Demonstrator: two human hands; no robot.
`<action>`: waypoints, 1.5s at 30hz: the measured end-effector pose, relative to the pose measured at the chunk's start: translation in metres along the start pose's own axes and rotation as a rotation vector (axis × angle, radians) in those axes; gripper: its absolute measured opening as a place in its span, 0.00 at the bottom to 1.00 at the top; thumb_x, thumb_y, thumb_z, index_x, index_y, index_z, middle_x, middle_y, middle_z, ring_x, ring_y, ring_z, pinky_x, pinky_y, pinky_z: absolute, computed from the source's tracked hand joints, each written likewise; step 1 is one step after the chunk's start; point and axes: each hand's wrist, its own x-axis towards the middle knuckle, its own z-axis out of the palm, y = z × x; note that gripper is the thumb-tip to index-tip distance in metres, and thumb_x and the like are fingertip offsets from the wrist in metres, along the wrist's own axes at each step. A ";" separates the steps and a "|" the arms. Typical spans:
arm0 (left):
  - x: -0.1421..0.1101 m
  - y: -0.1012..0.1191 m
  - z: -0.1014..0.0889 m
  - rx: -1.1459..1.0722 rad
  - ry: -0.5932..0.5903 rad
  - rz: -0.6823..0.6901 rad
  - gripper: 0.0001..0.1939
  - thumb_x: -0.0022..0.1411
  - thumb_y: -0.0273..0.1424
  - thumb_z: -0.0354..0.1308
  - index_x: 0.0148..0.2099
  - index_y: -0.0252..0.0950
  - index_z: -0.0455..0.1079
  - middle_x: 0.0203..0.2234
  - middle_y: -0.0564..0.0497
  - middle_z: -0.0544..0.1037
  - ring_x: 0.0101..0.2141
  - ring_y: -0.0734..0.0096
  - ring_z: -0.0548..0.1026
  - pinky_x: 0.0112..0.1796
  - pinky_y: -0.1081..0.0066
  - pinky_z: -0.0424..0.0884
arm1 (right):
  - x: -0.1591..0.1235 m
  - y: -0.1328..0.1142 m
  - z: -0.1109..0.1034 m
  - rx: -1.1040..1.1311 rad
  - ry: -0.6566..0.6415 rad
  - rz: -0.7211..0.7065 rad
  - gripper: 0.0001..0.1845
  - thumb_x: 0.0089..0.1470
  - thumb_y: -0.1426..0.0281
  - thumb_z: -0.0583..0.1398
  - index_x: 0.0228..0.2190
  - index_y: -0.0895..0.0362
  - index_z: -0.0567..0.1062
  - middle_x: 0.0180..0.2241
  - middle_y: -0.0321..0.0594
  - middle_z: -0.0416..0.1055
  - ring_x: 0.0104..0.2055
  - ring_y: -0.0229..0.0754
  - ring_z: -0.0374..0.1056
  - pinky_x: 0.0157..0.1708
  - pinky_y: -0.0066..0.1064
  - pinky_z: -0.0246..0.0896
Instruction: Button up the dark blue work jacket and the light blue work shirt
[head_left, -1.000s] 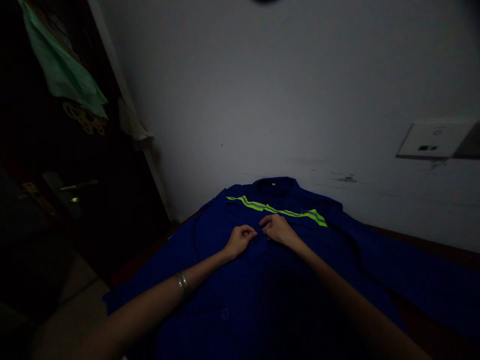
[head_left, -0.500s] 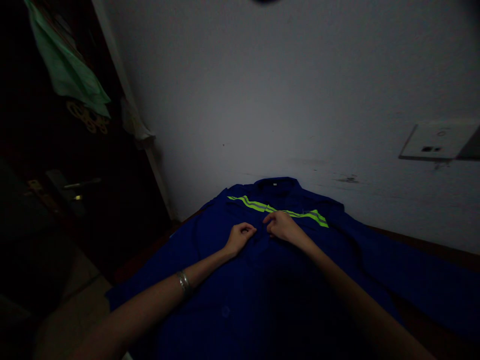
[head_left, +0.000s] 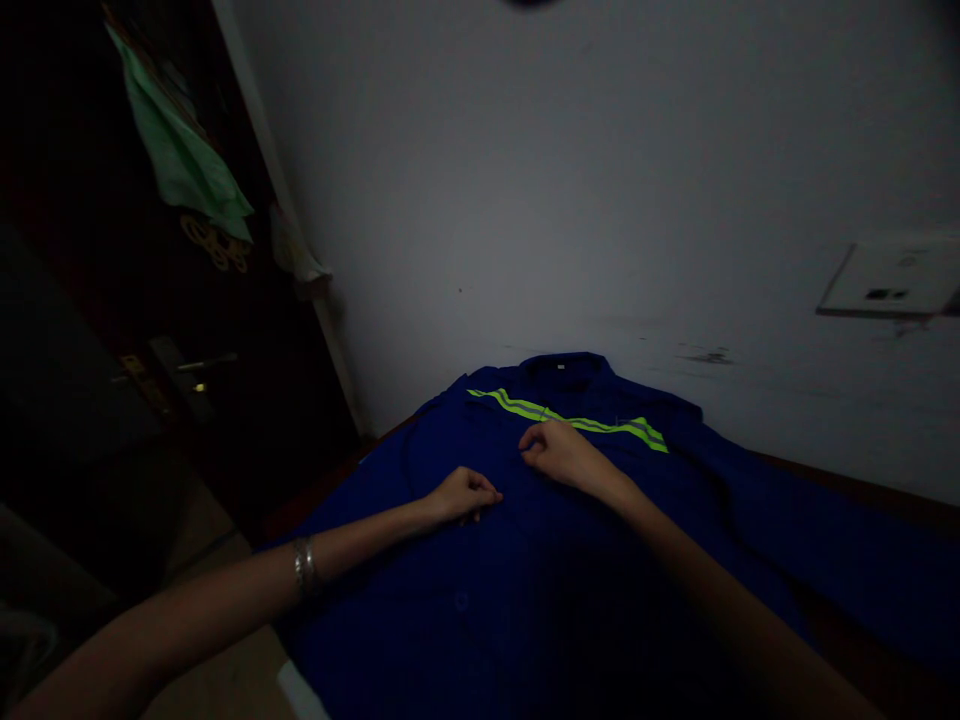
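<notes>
A dark blue work jacket [head_left: 450, 560] lies spread out with its collar against the wall. Across its chest runs a yellow-green reflective stripe with a grey centre [head_left: 517, 406]. My left hand [head_left: 459, 494], with a silver bracelet on the wrist, pinches the cloth near the middle of the front. Higher and to the right, just below the stripe, my right hand [head_left: 555, 450] has its thumb and fingers together at the front edge. Dim light hides exactly what lies between the fingertips of either hand.
Behind the jacket rises a pale wall [head_left: 487, 180] with a socket plate [head_left: 892, 280] at right. A dark door [head_left: 247, 430] with a metal handle [head_left: 206, 363] stands at left, a green cloth [head_left: 191, 175] hanging on it. The tabletop edge is dark red.
My left hand has moved down and left, away from the right hand. My right hand has stayed near the stripe. The view has turned slightly left.
</notes>
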 end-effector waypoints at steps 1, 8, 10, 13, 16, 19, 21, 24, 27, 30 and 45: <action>-0.005 -0.001 0.000 0.021 -0.014 -0.001 0.16 0.46 0.39 0.57 0.31 0.30 0.70 0.13 0.57 0.65 0.13 0.81 0.61 0.13 0.81 0.53 | -0.003 -0.004 0.004 0.010 -0.026 -0.020 0.11 0.41 0.75 0.56 0.30 0.59 0.74 0.21 0.37 0.71 0.20 0.33 0.65 0.23 0.22 0.55; -0.019 0.002 0.007 0.035 0.002 -0.037 0.13 0.46 0.34 0.56 0.32 0.30 0.70 0.12 0.58 0.64 0.12 0.83 0.60 0.14 0.81 0.55 | -0.024 0.005 0.033 0.015 -0.261 0.063 0.11 0.45 0.70 0.54 0.31 0.57 0.74 0.19 0.35 0.71 0.16 0.31 0.63 0.19 0.20 0.52; -0.021 0.006 0.010 0.029 0.018 -0.031 0.13 0.46 0.35 0.56 0.32 0.30 0.70 0.12 0.59 0.63 0.12 0.83 0.58 0.14 0.81 0.53 | -0.029 0.010 0.039 -0.017 -0.206 0.079 0.12 0.46 0.69 0.55 0.34 0.57 0.74 0.19 0.35 0.71 0.19 0.32 0.64 0.20 0.20 0.52; -0.025 0.010 0.015 0.024 0.020 0.000 0.13 0.47 0.36 0.56 0.32 0.31 0.69 0.13 0.58 0.64 0.11 0.84 0.58 0.13 0.81 0.51 | -0.036 0.011 0.046 -0.080 -0.128 0.090 0.13 0.46 0.67 0.55 0.35 0.55 0.74 0.22 0.37 0.71 0.24 0.35 0.65 0.23 0.22 0.52; -0.027 0.008 0.017 0.011 0.021 0.007 0.11 0.46 0.35 0.56 0.31 0.31 0.69 0.15 0.58 0.66 0.12 0.84 0.59 0.14 0.80 0.51 | -0.042 0.008 0.055 -0.124 -0.122 0.086 0.13 0.48 0.65 0.54 0.35 0.54 0.74 0.26 0.38 0.72 0.27 0.36 0.66 0.24 0.23 0.51; -0.027 0.001 0.018 -0.051 0.041 0.000 0.08 0.46 0.31 0.55 0.29 0.31 0.69 0.15 0.58 0.65 0.13 0.84 0.59 0.15 0.80 0.51 | -0.047 0.004 0.063 -0.199 -0.097 0.074 0.14 0.50 0.63 0.53 0.37 0.52 0.73 0.28 0.39 0.71 0.31 0.38 0.66 0.27 0.25 0.51; -0.028 -0.005 0.018 -0.102 0.063 0.011 0.07 0.47 0.29 0.54 0.29 0.32 0.69 0.13 0.59 0.63 0.13 0.83 0.57 0.16 0.80 0.51 | -0.049 0.001 0.066 -0.244 -0.098 0.061 0.15 0.51 0.63 0.52 0.38 0.51 0.72 0.29 0.39 0.71 0.33 0.39 0.66 0.29 0.25 0.51; -0.027 -0.015 0.022 -0.151 0.112 0.057 0.06 0.47 0.28 0.53 0.28 0.32 0.69 0.12 0.59 0.62 0.14 0.83 0.55 0.18 0.79 0.50 | -0.051 -0.003 0.069 -0.256 -0.114 0.057 0.15 0.52 0.64 0.51 0.40 0.51 0.71 0.30 0.39 0.71 0.34 0.40 0.66 0.29 0.26 0.50; -0.026 -0.022 0.028 -0.188 0.189 0.133 0.05 0.46 0.27 0.53 0.27 0.31 0.69 0.16 0.56 0.66 0.17 0.81 0.59 0.21 0.78 0.53 | -0.052 -0.004 0.070 -0.228 -0.104 0.062 0.14 0.52 0.64 0.51 0.40 0.52 0.71 0.29 0.39 0.71 0.33 0.39 0.66 0.28 0.25 0.50; -0.026 -0.024 0.030 -0.205 0.218 0.172 0.05 0.46 0.27 0.53 0.26 0.31 0.69 0.19 0.54 0.69 0.21 0.78 0.63 0.25 0.77 0.57 | -0.051 0.000 0.071 -0.138 -0.094 0.047 0.12 0.51 0.66 0.53 0.38 0.54 0.71 0.24 0.37 0.69 0.29 0.37 0.65 0.27 0.25 0.49; -0.031 -0.025 0.033 -0.221 0.256 0.222 0.06 0.47 0.28 0.51 0.27 0.31 0.67 0.18 0.56 0.64 0.21 0.79 0.59 0.25 0.77 0.54 | -0.041 0.004 0.077 0.149 -0.113 0.025 0.07 0.48 0.69 0.54 0.29 0.60 0.70 0.15 0.31 0.62 0.16 0.29 0.55 0.17 0.21 0.43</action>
